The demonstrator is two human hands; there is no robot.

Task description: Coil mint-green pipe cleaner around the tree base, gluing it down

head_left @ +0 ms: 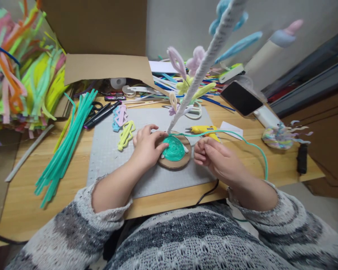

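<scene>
A round brown cardboard disc [174, 164] lies on the grey cutting mat, with a green coil [174, 148] on top. From the disc's back edge a white wrapped stem [195, 80] rises, tilted right, bearing pastel loops and flowers. My left hand [150, 144] rests at the disc's left side, thumb on the coil and fingers bent near the stem's foot. To the right of the disc, my right hand [214, 155] is closed with its fingertips together; what it pinches, if anything, is too small to tell. A green strand [242, 138] runs from the coil rightward, behind my right hand.
Green pipe cleaners [66, 150], black markers [103, 114] and zigzag pieces [126, 135] lie left. A yellow glue gun [204, 129], scissors [195, 111] and a phone [241, 98] are beyond the disc. A cardboard box [109, 69] stands behind; colourful strips fill the upper left.
</scene>
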